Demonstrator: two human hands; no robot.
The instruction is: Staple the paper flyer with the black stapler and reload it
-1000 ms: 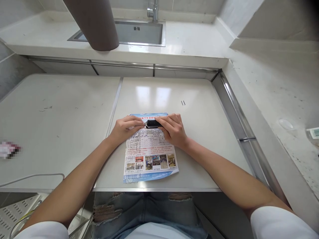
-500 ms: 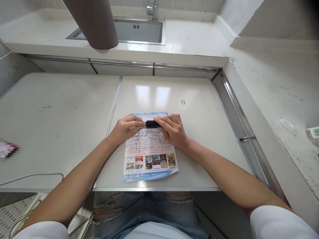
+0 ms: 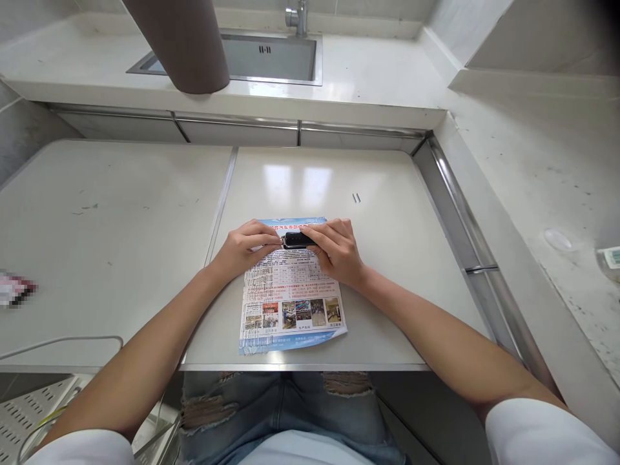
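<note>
A black stapler [image 3: 297, 240] lies crosswise over the upper part of a printed flyer [image 3: 295, 316]. My right hand [image 3: 336, 248] is wrapped round the stapler's right end, fingers on top and thumb below. At the stapler's metal left tip, the fingers and thumb of my left hand [image 3: 249, 245] pinch together; they hide what is between them. Rows of staples run down the flyer's left side, and its lower right corner curls up. Two short staple strips [image 3: 356, 198] rest on the white table [image 3: 402, 258], beyond my right hand.
Bits of loose staples [image 3: 90, 206] are scattered on the table's left half. A pale cable [image 3: 62, 339] runs along the front left. Behind the table are a counter with a sink [image 3: 271, 61] and a thick brown pipe [image 3: 194, 51]. A ledge [image 3: 547, 194] borders the right side.
Both hands and the stapler stay almost in place. The view shifts very slightly.
</note>
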